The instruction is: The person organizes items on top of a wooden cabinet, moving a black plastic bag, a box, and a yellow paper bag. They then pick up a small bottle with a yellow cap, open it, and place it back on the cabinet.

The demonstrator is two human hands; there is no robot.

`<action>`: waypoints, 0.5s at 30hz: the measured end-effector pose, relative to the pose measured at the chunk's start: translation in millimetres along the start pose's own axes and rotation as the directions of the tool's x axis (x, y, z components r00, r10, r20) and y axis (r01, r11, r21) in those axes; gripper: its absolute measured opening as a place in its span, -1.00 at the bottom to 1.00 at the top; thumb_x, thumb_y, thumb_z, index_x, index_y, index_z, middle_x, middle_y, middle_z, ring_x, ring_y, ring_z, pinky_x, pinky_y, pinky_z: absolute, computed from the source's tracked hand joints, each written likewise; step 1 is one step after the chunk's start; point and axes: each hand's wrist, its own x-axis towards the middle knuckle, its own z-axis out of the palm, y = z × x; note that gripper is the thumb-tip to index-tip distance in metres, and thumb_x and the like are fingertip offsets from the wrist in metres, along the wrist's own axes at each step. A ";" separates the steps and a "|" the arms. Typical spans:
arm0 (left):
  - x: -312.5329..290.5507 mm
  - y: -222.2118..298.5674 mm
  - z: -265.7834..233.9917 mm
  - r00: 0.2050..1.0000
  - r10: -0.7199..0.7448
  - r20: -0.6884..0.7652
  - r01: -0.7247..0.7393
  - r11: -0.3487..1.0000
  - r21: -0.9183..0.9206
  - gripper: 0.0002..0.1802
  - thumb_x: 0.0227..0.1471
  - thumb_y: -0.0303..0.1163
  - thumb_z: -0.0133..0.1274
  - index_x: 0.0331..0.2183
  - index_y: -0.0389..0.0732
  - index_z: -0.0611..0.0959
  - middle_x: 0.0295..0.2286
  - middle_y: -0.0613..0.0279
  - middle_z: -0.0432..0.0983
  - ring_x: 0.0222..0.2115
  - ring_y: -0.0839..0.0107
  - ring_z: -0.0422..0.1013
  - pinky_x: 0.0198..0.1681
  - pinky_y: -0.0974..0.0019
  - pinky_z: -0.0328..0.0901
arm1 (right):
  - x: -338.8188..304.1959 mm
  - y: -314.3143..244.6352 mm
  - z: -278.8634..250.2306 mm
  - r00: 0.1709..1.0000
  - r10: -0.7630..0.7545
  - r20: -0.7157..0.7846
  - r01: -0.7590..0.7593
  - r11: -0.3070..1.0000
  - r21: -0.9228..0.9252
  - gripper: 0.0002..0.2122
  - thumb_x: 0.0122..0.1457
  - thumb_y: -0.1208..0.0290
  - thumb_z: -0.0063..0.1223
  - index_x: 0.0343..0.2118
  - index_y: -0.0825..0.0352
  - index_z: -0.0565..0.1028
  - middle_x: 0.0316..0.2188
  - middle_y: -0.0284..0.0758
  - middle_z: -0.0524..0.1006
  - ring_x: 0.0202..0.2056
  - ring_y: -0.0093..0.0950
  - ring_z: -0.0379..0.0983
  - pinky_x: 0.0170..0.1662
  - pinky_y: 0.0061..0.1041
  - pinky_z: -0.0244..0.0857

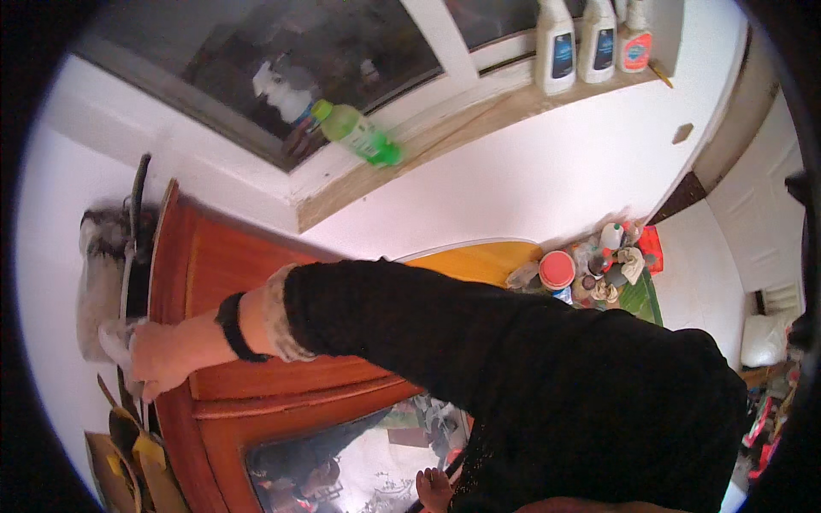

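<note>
Head view: the right arm (479,333) stretches leftward across the cabinet (222,282), elbow nearly straight. The right hand's (161,352) fingers bunch around a white wad (115,342) beside the cabinet's left edge. A smaller hand (434,489) shows low down; I cannot tell its grip.

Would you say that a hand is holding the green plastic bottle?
No, the bottle rests on the beige windowsill, apart from the outstretched hand.
</note>
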 end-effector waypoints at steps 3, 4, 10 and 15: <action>12.7 21.3 5.7 0.992 -0.119 -0.036 0.106 0.961 -0.256 -0.68 -0.03 -0.33 -0.01 -0.24 -0.34 0.54 -0.37 -0.10 0.44 -0.37 0.06 0.38 -0.39 0.13 0.32 | 0.2 5.2 -8.5 0.990 0.126 0.064 -0.128 0.991 0.029 -0.48 0.11 -0.14 -0.09 -0.54 0.30 0.60 -0.55 -0.19 0.56 -0.43 -0.17 0.49 -0.38 -0.18 0.26; 17.5 27.8 6.7 0.990 -0.133 -0.040 0.115 0.949 -0.294 -0.68 -0.02 -0.33 -0.01 -0.24 -0.33 0.54 -0.36 -0.10 0.44 -0.36 0.06 0.38 -0.39 0.13 0.32 | 3.2 7.9 -10.9 0.966 0.221 0.134 -0.224 0.975 0.010 -0.46 0.12 -0.16 -0.13 -0.52 0.31 0.60 -0.53 -0.18 0.56 -0.42 -0.17 0.49 -0.36 -0.19 0.24; 50.4 58.1 5.1 0.981 -0.185 -0.055 0.144 0.892 -0.428 -0.68 -0.01 -0.33 -0.01 -0.23 -0.33 0.54 -0.35 -0.09 0.44 -0.36 0.07 0.38 -0.38 0.14 0.32 | 16.1 10.8 -18.9 0.860 0.410 0.302 -0.423 0.906 -0.024 -0.38 0.18 -0.19 -0.27 -0.44 0.37 0.60 -0.46 -0.10 0.56 -0.34 -0.16 0.44 -0.21 -0.23 0.13; 100.9 93.7 -1.5 0.981 -0.169 -0.093 0.110 0.887 -0.449 -0.68 -0.01 -0.33 -0.01 -0.22 -0.33 0.54 -0.34 -0.08 0.44 -0.35 0.09 0.39 -0.37 0.15 0.32 | 6.9 4.3 -23.4 0.873 0.399 0.281 -0.428 0.902 0.048 -0.40 0.19 -0.14 -0.27 -0.43 0.39 0.60 -0.46 -0.10 0.56 -0.39 -0.15 0.39 -0.17 -0.28 0.10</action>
